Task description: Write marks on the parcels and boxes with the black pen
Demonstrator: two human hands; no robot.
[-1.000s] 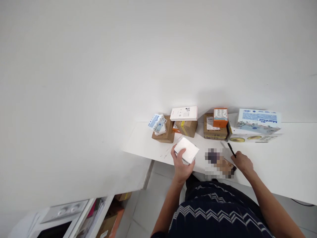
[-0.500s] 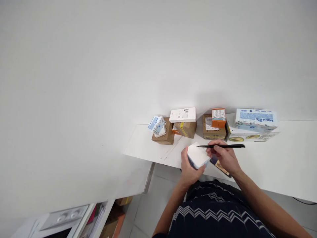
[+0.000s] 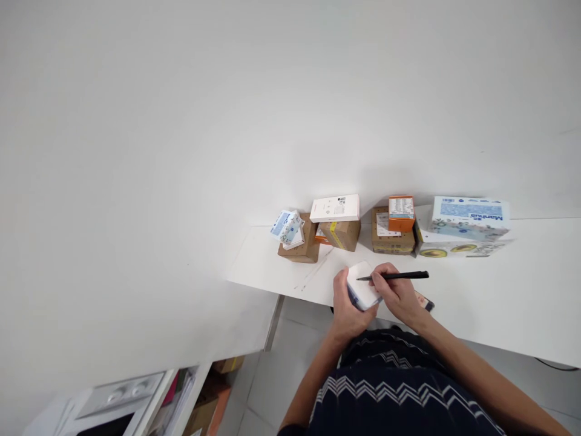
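As left fingers [image 3: 341,282] flank white block [image 3: 362,292], edges gripped, right fingers [image 3: 384,269] pinch black pen [image 3: 407,275].

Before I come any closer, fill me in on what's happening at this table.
A person stands at a white table, steadying a white-topped block with the left hand. The right hand grips a black pen, its tip at the block's white face; whether it touches, or any mark shows, is too small to tell. A phone-like thing pokes out beside the right wrist. Farther back, an orange box sits on a brown carton.
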